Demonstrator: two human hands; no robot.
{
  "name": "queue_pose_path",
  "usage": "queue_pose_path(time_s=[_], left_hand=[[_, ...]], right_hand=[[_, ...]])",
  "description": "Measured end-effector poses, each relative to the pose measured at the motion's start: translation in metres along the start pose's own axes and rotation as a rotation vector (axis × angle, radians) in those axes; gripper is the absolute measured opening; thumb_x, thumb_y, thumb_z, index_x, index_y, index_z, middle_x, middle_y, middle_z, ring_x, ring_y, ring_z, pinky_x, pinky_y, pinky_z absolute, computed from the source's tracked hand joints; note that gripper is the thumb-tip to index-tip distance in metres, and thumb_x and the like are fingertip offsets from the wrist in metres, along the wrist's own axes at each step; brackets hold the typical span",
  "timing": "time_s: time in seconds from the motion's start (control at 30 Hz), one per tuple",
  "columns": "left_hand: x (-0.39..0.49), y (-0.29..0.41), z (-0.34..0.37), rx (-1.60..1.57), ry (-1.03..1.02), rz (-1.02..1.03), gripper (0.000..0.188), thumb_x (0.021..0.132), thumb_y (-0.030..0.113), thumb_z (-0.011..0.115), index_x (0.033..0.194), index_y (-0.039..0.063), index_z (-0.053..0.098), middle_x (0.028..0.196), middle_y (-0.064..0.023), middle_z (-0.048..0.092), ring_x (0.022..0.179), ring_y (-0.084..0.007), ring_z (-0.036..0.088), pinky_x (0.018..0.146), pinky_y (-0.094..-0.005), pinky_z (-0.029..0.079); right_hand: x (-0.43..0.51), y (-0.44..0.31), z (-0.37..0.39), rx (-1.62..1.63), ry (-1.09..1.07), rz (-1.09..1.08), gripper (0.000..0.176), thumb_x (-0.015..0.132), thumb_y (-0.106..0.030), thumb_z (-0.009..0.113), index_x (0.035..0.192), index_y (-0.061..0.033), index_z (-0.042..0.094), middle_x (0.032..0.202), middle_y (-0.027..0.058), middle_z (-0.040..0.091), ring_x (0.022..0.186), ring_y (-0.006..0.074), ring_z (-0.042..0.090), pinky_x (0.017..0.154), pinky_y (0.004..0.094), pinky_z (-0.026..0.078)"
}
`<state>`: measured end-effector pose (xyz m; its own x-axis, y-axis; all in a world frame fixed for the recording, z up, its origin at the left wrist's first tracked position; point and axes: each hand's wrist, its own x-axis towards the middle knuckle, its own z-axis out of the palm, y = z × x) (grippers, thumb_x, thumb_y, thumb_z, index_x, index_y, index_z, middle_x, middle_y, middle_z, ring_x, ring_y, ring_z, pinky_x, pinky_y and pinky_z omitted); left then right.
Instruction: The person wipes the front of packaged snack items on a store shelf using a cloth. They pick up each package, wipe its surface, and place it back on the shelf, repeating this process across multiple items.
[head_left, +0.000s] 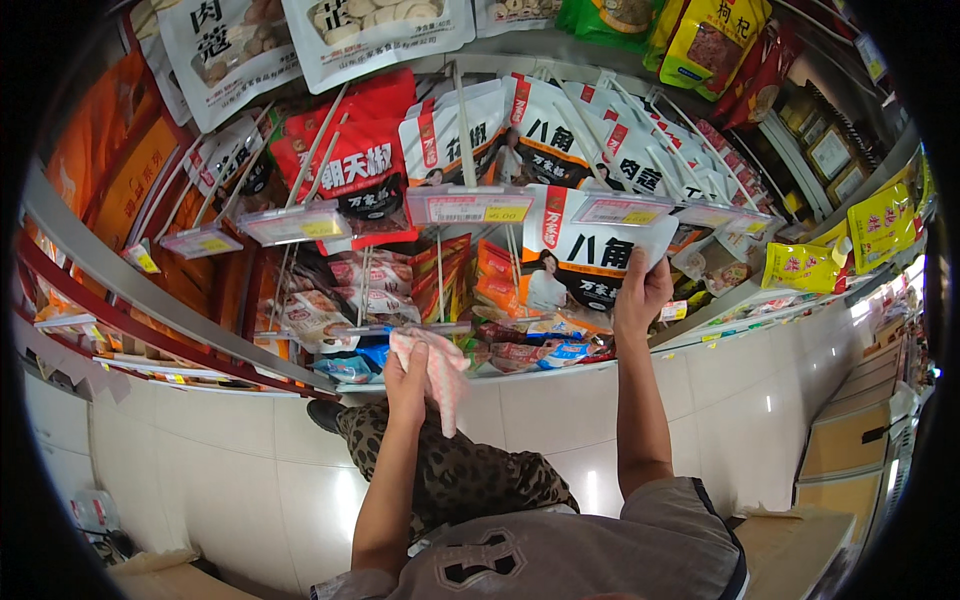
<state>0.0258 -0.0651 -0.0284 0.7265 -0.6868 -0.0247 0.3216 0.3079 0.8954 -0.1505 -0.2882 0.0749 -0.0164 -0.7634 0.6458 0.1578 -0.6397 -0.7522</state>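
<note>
My right hand (643, 289) grips the right edge of a white, black and orange pouch (574, 259) that bears large characters and a picture of a person. The pouch hangs upright in front of the shelf, its top partly behind a clear price-tag holder (626, 208). In my left hand (409, 386) is a crumpled pink-and-white cloth (435, 364), with one end dangling down. That hand is below the lower row of hooks, near the shelf's front edge. Behind the held pouch hang similar white pouches (551, 142) and a red pouch (364, 176) on metal hooks.
Metal hooks with price-tag holders (471, 206) jut toward me. Larger white bags (379, 34) hang above; small packets (375, 281) fill the lower rows. Yellow packets (802, 268) hang at the right. Cardboard boxes (840, 450) stand along the right aisle on the tiled floor (217, 465).
</note>
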Motion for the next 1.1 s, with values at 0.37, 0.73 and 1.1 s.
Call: queue_pose_path(time_s=[0.37,0.73,1.1], left_hand=[[0.004,-0.014,-0.009,0.045,0.094,-0.057,0.021,0.091,0.02,0.054,0.104,0.004,0.052,0.095,-0.0025,0.057,0.085,-0.0099,0.054,0.076,-0.0255,0.044],[0.002,-0.018,-0.013,0.022,0.076,-0.105,0.025,0.09,0.02,0.056,0.109,0.005,0.051,0.099,-0.0017,0.056,0.089,-0.009,0.053,0.08,-0.0247,0.043],[0.004,-0.018,-0.01,0.02,0.076,-0.135,0.023,0.09,0.02,0.056,0.106,0.005,0.052,0.098,-0.0021,0.057,0.088,-0.0091,0.053,0.079,-0.0253,0.044]], right_hand=[[0.019,-0.004,0.03,0.119,0.101,0.054,0.013,0.087,-0.01,0.056,0.093,0.002,0.057,0.08,-0.0013,0.057,0.069,0.0025,0.045,0.061,0.0182,0.036],[0.037,0.013,0.046,0.023,0.054,0.112,0.017,0.083,-0.01,0.062,0.092,0.0036,0.056,0.08,0.0022,0.056,0.068,0.0069,0.046,0.063,0.0203,0.039],[0.089,0.098,0.102,-0.254,0.03,0.003,0.021,0.083,-0.012,0.06,0.098,0.0025,0.059,0.086,0.0059,0.061,0.072,0.0172,0.06,0.065,0.0282,0.047]])
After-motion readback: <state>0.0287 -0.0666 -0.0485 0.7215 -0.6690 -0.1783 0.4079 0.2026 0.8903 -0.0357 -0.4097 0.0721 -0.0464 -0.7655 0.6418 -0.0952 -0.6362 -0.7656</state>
